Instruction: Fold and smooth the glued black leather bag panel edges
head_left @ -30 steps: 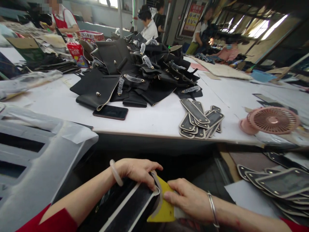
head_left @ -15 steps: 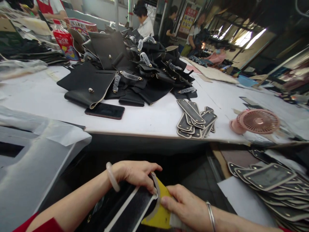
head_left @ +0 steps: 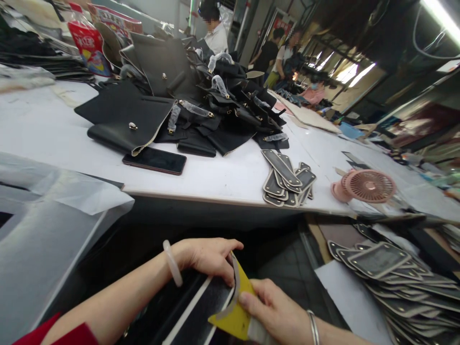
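Note:
My left hand (head_left: 212, 258) grips the end of a black leather piece (head_left: 201, 311) with pale edge strips, thumb and fingers over its rim. My right hand (head_left: 275, 306) holds a yellow sheet (head_left: 235, 314) with a grey curved border, pinched between thumb and fingers. The sheet's grey border lies against the end of the black piece, close to my left thumb. Part of the black piece runs out of view at the bottom, and its underside is hidden.
Black leather pieces (head_left: 125, 112) are heaped on the white table (head_left: 223, 179), behind a phone (head_left: 154, 160). Small edged panels (head_left: 282, 172) and a pink fan (head_left: 370, 186) stand right of it. More panels (head_left: 381, 261) are stacked at lower right. People work in the background.
The yellow sheet has tilted and shifted slightly left against the end of the black piece. Both hands keep their holds. The view has turned a little to the right.

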